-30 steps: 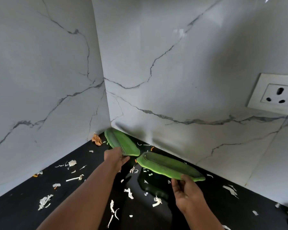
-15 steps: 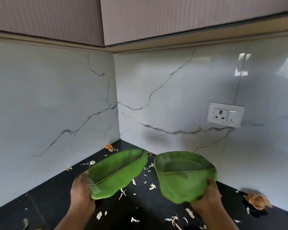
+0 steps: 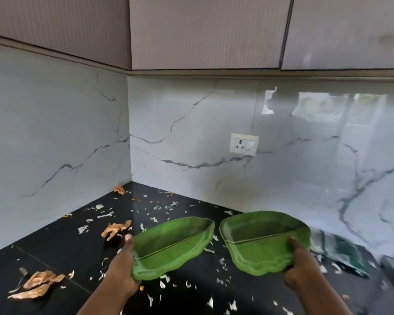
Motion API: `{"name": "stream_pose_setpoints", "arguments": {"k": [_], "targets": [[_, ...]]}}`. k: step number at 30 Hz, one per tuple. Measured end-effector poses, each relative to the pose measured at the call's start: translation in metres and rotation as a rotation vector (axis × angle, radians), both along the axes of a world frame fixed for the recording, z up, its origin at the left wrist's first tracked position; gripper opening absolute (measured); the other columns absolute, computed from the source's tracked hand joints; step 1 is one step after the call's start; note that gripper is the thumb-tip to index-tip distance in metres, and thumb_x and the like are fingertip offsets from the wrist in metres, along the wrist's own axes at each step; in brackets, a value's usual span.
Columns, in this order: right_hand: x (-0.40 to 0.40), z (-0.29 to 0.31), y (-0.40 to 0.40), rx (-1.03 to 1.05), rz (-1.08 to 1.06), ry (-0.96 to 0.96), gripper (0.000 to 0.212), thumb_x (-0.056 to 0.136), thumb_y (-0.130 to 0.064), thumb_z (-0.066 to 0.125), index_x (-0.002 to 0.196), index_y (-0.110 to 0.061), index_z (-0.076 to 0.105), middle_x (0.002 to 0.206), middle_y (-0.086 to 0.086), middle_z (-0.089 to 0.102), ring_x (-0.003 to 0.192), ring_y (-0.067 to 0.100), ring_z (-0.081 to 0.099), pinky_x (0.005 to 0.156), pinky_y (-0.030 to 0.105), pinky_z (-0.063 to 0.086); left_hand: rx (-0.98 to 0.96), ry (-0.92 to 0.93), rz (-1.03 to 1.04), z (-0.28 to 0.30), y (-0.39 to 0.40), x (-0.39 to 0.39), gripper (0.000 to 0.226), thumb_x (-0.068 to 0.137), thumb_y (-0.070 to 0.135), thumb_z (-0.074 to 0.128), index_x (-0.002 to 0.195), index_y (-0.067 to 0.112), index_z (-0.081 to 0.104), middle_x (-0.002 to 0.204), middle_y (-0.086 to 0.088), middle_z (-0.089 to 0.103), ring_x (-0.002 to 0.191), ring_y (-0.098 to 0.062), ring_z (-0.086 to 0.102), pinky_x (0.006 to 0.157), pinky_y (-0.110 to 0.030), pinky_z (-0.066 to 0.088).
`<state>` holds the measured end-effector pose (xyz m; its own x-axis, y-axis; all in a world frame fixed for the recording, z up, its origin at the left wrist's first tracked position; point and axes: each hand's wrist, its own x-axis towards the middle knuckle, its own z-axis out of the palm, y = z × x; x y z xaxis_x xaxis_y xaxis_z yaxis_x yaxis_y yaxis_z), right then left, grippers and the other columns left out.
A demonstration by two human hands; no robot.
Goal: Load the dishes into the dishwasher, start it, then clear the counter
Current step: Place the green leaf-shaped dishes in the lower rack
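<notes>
Two green leaf-shaped plates are held up above the black counter (image 3: 62,251). My left hand (image 3: 121,267) grips the near left edge of the left leaf plate (image 3: 171,244), thumb on its rim. My right hand (image 3: 300,262) grips the near right edge of the right leaf plate (image 3: 259,242), thumb inside the rim. Both plates tilt slightly and look empty. They sit side by side, nearly touching at their far tips.
Onion and garlic peels (image 3: 116,229) and white scraps litter the counter; more brown peels (image 3: 39,284) lie at the near left. Marble walls meet in a corner behind. A wall socket (image 3: 243,143) sits on the back wall. A dark green packet (image 3: 341,251) lies at the right.
Both plates have come off the corner of the counter and toward me, one in each hand. The view has pulled back and risen, showing the upper cabinets.
</notes>
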<state>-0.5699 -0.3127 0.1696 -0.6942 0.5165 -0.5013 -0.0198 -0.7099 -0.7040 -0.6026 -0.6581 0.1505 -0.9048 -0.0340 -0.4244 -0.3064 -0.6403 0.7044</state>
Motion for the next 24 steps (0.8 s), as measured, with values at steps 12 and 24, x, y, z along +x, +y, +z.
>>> {"name": "stream_pose_setpoints", "arguments": {"k": [12,24], "targets": [[0.265,-0.071,0.016,-0.021,-0.291,-0.148,0.035,0.092,-0.010,0.050,0.127,-0.008,0.050,0.107,0.018,0.061,0.077,0.032,0.059,0.055,0.046,0.055,0.150,-0.069,-0.420,-0.025,0.024,0.166,0.049,0.064,-0.006,0.028,0.101,0.000,0.059,0.072,-0.024,0.070,0.055,-0.042,0.067,0.043,-0.057,0.052],[0.653,-0.083,0.153,-0.032,-0.669,-0.162,0.015,0.097,-0.017,0.049,0.107,-0.009,0.056,0.092,0.017,0.064,0.078,0.028,0.059,0.078,0.049,0.052,0.213,-0.039,-0.752,-0.077,0.227,0.412,0.087,0.006,0.002,0.082,0.093,0.005,0.076,0.099,-0.022,0.072,0.078,-0.042,0.070,0.062,-0.064,0.053]]}}
